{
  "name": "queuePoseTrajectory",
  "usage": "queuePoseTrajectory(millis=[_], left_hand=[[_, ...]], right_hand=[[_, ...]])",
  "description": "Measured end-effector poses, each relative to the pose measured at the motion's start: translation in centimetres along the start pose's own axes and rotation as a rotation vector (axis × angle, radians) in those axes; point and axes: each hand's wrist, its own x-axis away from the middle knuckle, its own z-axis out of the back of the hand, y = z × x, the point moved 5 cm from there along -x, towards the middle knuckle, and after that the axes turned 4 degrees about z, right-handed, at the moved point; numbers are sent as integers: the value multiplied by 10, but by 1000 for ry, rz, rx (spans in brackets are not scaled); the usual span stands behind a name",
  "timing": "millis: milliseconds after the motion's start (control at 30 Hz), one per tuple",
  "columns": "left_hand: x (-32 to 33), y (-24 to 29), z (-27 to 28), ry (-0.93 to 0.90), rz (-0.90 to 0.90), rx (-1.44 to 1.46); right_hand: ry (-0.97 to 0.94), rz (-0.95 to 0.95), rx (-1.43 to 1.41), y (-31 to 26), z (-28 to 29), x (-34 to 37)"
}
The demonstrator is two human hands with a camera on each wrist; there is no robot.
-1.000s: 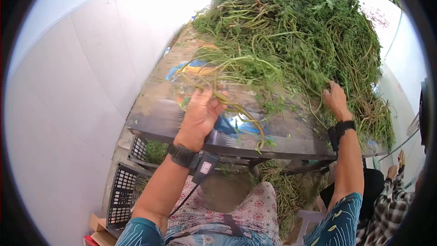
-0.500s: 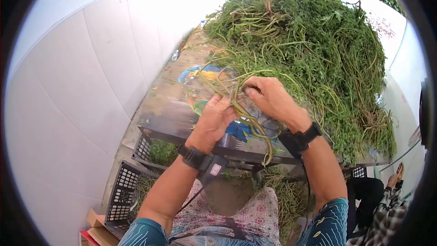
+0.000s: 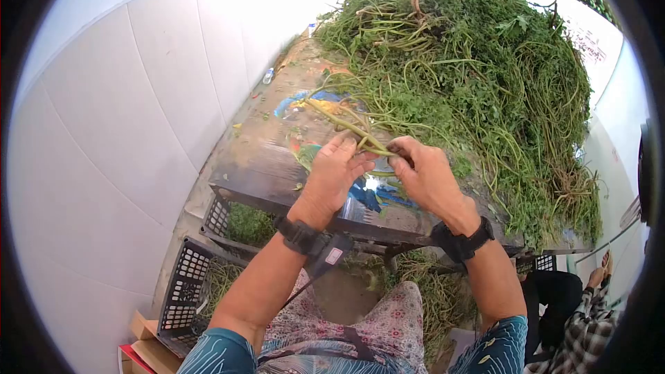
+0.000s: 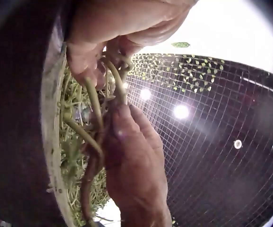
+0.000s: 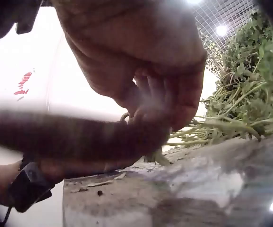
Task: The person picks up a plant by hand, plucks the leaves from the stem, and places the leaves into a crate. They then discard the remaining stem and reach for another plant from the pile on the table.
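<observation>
Near the frame's centre, the left hand (image 3: 334, 179) grips stems (image 4: 94, 100) above the desk (image 3: 239, 156), seemingly to steady them; the right hand (image 3: 431, 179) pinches their near end, perhaps for finer control. The stems look green-brown, smooth and bent, some thicker than others. A leafy pile (image 3: 478, 97) fills the upper right.

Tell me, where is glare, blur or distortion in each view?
Head: white glare beyond the heap of greens, the wall curved. Left wrist: lamps flare on the ceiling grid, left edge dark. Right wrist: right hand dark and blurred, glare spot on the table.
</observation>
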Motion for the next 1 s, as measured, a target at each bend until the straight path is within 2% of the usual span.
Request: queuePoseTrajectory(millis=[67,267,300,367,400,500,600,667,700,800,867,967,1000], left_hand=[[1,0,-4,23,-15,-66],[-1,-8,-5,79,-55,-318],[-1,-8,-6,93,-58,-360],[3,-8,-13,35,-105,-576],[4,-7,-16,6,-129,-683],[3,-6,-24,47,-264,-1008],[9,-1,-33,103,-288,-1246],[8,-3,-27,149,-477,-1140],[11,1,-27,174,-574,-1084],[10,3,-8,251,-289,-621],[13,4,-14,205,-301,-650],[14,3,-22,98,-226,-669],[14,1,-24,55,-185,-672]], right_hand=[[58,-27,18,0,6,0],[222,175,156,-1,16,-2],[225,130,126,3,17,-2],[233,39,68,10,21,-2],[251,52,81,12,23,-2],[299,59,108,20,28,-1],[327,7,130,29,32,3],[321,-11,163,34,34,1],[334,-70,75,38,36,1],[390,-190,-198,47,39,0],[452,-193,-384,53,42,2],[329,-154,-270,44,38,6],[323,-75,-202,35,37,7]])
